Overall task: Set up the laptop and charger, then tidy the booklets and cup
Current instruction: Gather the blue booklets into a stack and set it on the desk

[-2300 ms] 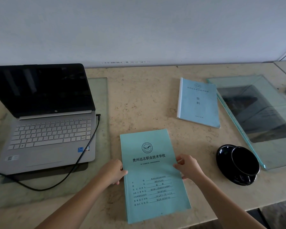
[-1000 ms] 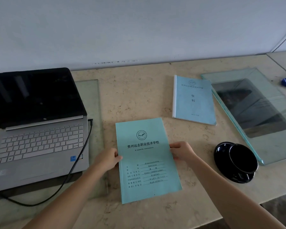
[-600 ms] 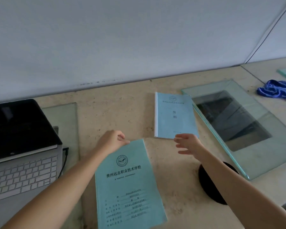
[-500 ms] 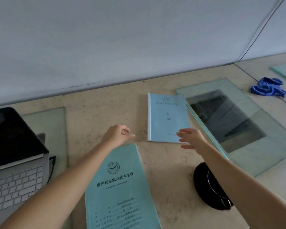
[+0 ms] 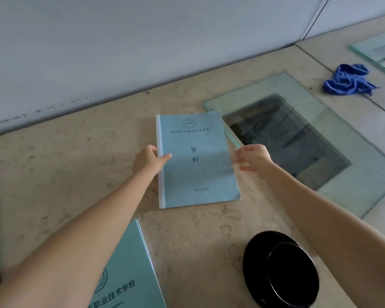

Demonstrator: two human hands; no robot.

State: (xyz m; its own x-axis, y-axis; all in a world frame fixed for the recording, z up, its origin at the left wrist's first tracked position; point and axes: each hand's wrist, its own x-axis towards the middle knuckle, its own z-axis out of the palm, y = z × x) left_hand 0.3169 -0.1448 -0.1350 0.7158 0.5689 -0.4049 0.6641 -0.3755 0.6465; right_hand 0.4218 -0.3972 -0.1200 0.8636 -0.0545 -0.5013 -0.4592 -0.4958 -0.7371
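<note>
On the worktop [image 5: 65,174], in the head view, the far booklet [image 5: 196,161] lies flat and face up with its white spine to the left and its top right corner just over the edge of a glass sheet [image 5: 320,141]. The left hand [image 5: 148,160] grasps it at the spine, thumb laid over the cover and fingers tucked at the edge. This looks like a hold meant to lift or drag the booklet. The right hand [image 5: 253,157] is at the opposite long edge, fingers loosely spread and closed on nothing. Blur hides whether the fingertips touch the paper. So the booklet sits squarely between the two hands, one on each side at mid height, which suits a two-handed carry towards the near booklet [image 5: 129,270], lying partly out of frame under the left forearm. Stacking the pair seems to be the step in hand. The black cup [image 5: 291,274] stands on its saucer [image 5: 253,258] beneath the right forearm, well apart from both hands and apparently untouched. A blue cloth [image 5: 348,80] lies crumpled at the far right.
</note>
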